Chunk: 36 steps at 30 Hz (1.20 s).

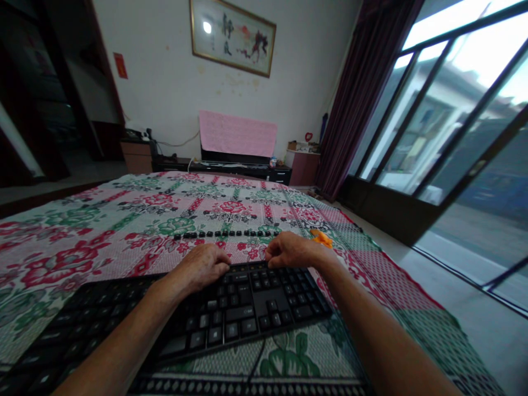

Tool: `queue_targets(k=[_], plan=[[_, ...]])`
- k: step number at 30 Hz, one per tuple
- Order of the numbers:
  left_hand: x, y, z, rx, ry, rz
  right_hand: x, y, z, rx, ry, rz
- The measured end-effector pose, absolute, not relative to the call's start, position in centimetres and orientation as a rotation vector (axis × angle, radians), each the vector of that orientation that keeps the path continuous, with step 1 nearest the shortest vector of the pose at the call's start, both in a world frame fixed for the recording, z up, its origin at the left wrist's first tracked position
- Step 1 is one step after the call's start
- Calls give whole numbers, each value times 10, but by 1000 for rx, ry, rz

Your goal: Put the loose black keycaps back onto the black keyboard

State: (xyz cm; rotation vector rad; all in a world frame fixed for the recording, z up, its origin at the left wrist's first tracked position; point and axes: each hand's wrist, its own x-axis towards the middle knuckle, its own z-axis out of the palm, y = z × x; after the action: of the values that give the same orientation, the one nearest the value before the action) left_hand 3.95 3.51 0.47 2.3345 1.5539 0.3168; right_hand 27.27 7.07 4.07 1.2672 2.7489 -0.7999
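A black keyboard (pixel 251 308) lies on a floral cloth (pixel 124 231) in front of me. My left hand (pixel 202 267) rests on the keyboard's far edge with its fingers curled under. My right hand (pixel 291 250) sits beside it at the same edge, fingers bent together in a pinch. What either hand grips is hidden. Just beyond the hands, a row of loose black keycaps (pixel 223 234) is laid out on the cloth. A small orange object (pixel 322 238) lies next to my right wrist. Another row of black keycaps (pixel 247 386) runs along the near edge.
The cloth-covered surface ends at the right, where bare floor (pixel 454 275) leads to tall glass doors (pixel 454 126) and a dark curtain (pixel 355 110). At the back wall stand a low cabinet and a screen under a pink cover (pixel 237 135).
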Motion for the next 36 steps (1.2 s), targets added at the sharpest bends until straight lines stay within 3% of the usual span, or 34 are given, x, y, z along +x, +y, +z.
queue_targets(k=[17,30,36], plan=[[39,35,6,2356,1554,299,271,70,42,1300,2734,-796],[40,34,6,2362,1555,288,266,78,40,1378,2564,-1190],[40,34,7,2365,1552,275,272,74,35,1397,2678,-1057]])
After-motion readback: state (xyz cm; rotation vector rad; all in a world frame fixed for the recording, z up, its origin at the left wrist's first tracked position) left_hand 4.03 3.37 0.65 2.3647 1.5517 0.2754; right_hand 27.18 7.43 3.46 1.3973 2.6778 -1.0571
